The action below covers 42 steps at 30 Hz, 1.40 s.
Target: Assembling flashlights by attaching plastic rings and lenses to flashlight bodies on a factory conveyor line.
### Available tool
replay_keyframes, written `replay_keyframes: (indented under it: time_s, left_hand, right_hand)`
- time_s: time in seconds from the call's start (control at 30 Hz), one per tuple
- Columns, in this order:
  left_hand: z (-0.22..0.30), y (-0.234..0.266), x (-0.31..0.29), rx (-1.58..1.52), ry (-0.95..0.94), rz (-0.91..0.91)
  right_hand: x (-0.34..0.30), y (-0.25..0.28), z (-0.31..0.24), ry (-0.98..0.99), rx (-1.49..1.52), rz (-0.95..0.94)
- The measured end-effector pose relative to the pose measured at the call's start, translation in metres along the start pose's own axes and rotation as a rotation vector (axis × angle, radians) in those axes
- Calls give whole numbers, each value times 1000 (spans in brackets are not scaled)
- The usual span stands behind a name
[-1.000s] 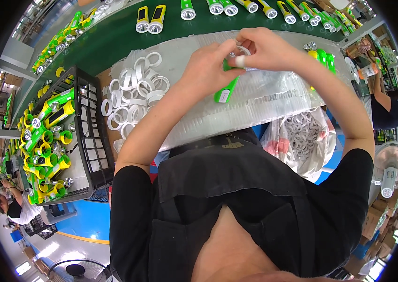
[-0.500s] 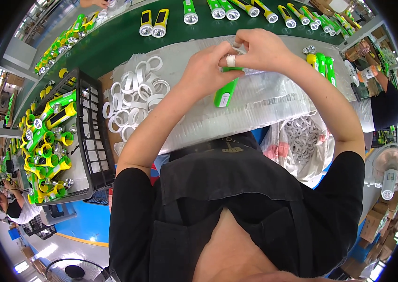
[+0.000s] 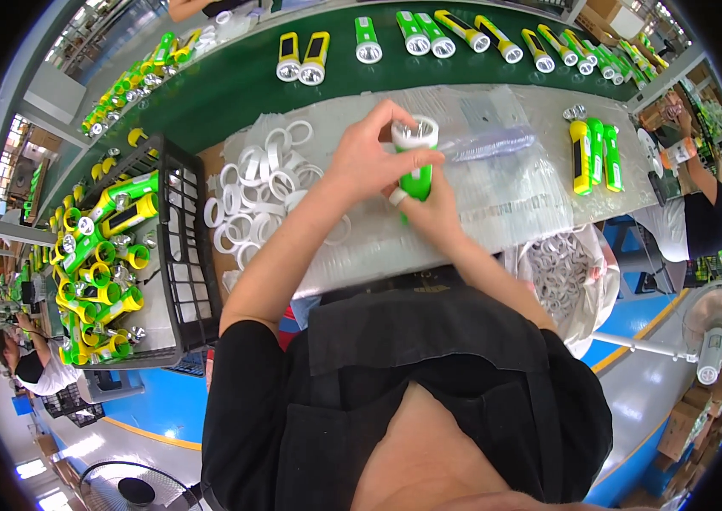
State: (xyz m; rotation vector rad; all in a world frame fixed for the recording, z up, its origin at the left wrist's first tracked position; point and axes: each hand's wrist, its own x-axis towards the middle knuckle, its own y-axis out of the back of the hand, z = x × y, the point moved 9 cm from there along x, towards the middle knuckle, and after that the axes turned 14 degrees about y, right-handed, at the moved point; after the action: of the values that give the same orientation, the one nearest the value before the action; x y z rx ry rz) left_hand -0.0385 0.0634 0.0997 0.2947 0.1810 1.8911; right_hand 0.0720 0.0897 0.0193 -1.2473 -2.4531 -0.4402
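Observation:
A green flashlight [image 3: 416, 184] stands between my hands over the plastic-covered worktop, its clear lens and white ring [image 3: 431, 129] turned up. My left hand [image 3: 368, 157] is closed around the lens end, the thumb across the front just below the ring. Lower down, my right hand [image 3: 439, 211] wraps the green body, with a white band on one finger. To the left lies a loose pile of white rings [image 3: 278, 186]. One yellow flashlight [image 3: 581, 162] and two green flashlights [image 3: 612, 157] lie to the right, beside small silvery reflectors [image 3: 575, 111].
A black plastic crate [image 3: 186, 255] of green and yellow flashlight bodies stands at the left. Finished-looking flashlights [image 3: 367, 41] line the green belt [image 3: 335, 85] beyond the worktop. A white sack [image 3: 586, 315] of small rings hangs near my right arm. Other people sit at both sides.
My right hand has moved from the top of the flashlight down around its body. The lens end, hidden before, now shows facing up. The whole view has shifted slightly.

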Motion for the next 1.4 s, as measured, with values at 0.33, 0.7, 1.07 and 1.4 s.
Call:
replay_keyframes:
  time_s: [0.33, 0.7, 1.07, 1.4]
  left_hand:
    - [125, -14, -82, -167, -546, -401]
    - [4, 144, 107, 601, -292, 729]
    - [-43, 52, 150, 796, -380, 334]
    - [-3, -55, 68, 136, -91, -46]
  right_hand:
    - [-73, -43, -18, -409, 703, -1305]
    - [111, 244, 16, 99, -1048, 224]
    - [82, 365, 75, -591, -1483, 17]
    - [80, 286, 10, 11, -874, 140]
